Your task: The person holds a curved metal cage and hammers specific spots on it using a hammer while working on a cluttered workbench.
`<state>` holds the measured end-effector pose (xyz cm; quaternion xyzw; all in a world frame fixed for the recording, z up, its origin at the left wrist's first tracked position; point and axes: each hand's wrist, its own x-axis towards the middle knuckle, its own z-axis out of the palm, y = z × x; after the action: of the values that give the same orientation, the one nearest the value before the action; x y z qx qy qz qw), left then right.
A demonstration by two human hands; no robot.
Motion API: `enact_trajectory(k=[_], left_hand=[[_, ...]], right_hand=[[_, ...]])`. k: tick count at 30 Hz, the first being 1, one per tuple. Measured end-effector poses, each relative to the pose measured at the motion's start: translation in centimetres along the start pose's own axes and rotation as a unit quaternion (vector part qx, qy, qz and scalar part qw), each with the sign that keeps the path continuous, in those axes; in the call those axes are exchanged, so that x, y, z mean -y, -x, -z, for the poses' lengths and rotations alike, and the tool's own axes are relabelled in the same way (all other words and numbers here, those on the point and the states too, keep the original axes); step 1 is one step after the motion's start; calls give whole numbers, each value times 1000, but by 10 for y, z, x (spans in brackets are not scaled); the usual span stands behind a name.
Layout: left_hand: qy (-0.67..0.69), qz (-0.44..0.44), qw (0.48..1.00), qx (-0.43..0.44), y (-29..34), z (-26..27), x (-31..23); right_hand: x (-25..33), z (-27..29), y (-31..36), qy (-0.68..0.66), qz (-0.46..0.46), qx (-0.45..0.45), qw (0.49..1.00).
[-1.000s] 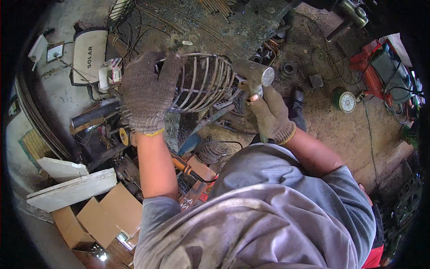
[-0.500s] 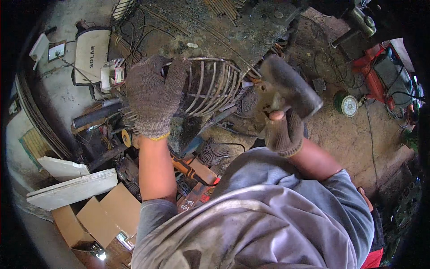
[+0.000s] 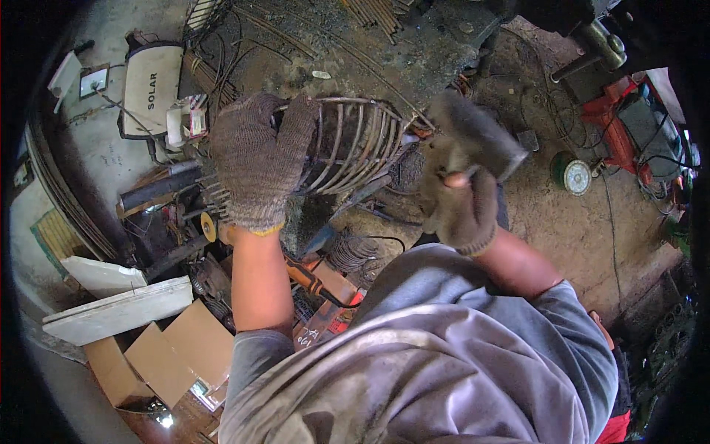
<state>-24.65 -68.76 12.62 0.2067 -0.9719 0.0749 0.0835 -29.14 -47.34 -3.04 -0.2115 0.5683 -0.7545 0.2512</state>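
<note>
Left hand (image 3: 259,163): gloved, its grip pinched on the left end of the metal cage (image 3: 356,142).
Cage: in front of the person, near the worktop (image 3: 296,74).
Right hand (image 3: 467,211): gloved, its grip wrapped round the hammer (image 3: 479,137).
Hammer: blurry, just right of the cage; can't tell if they touch.
Rods (image 3: 373,18): on the worktop.

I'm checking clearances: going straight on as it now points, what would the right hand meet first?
Beyond the hammer in the right hand, likely the barred metal cage, though depth is unclear.
</note>
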Motion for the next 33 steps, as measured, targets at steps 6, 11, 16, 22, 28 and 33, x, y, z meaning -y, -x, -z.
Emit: enact_trajectory(k=[6, 11, 16, 22, 28, 33], left_hand=[[11, 18, 1000, -13, 3, 1, 0], [2, 27, 1000, 10, 2, -5, 6], [6, 28, 999, 15, -2, 2, -1], [-4, 19, 1000, 4, -1, 1, 1], [30, 35, 999, 27, -4, 2, -1], [6, 10, 1000, -19, 3, -2, 2]], right_hand=[[28, 6, -14, 146, -51, 86, 984], [39, 12, -8, 29, -121, 75, 989], [28, 1, -19, 124, -54, 91, 987], [40, 3, -21, 137, -82, 100, 982], [11, 3, -14, 6, -88, 59, 994], [30, 3, -21, 156, -106, 113, 976]])
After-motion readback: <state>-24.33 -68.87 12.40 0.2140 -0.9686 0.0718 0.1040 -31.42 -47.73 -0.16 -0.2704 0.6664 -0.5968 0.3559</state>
